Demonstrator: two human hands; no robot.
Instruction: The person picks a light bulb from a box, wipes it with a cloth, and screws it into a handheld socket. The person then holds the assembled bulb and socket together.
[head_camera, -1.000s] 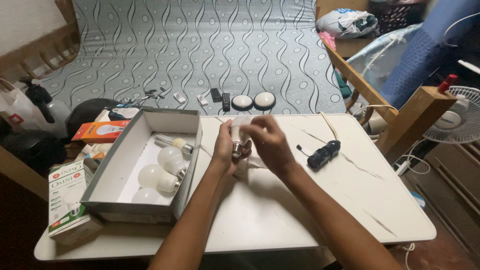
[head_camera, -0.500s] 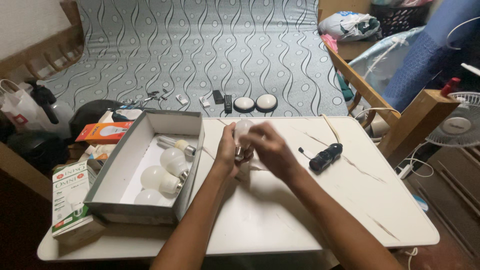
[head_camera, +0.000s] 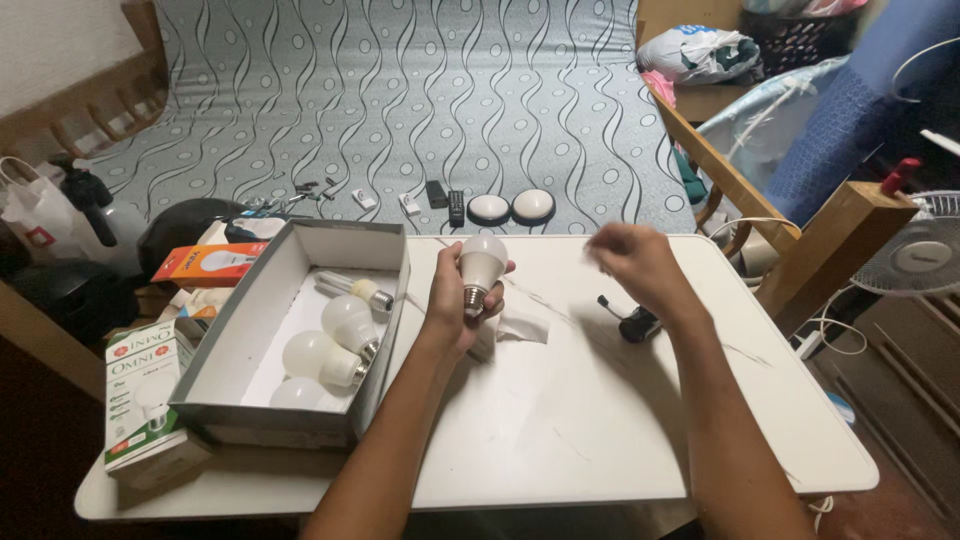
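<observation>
My left hand (head_camera: 452, 296) holds a white light bulb (head_camera: 481, 266) upright by its metal screw base, above the white marbled table (head_camera: 560, 420). My right hand (head_camera: 632, 262) is raised to the right of the bulb, blurred, fingers loosely curled with nothing visible in them. It hovers just above a black lamp socket (head_camera: 634, 322) with a cord lying on the table. A white cloth or paper scrap (head_camera: 523, 327) lies below the bulb.
An open grey cardboard box (head_camera: 245, 330) at the left holds several white bulbs (head_camera: 345, 318). Bulb cartons (head_camera: 140, 395) sit at the table's left edge. A patterned mattress (head_camera: 400, 110) behind carries remotes and two round lights (head_camera: 510, 207). A fan (head_camera: 915, 255) stands at right.
My right hand has left the bulb and swung right, over the black socket. The left hand keeps the bulb in place, now fully uncovered.
</observation>
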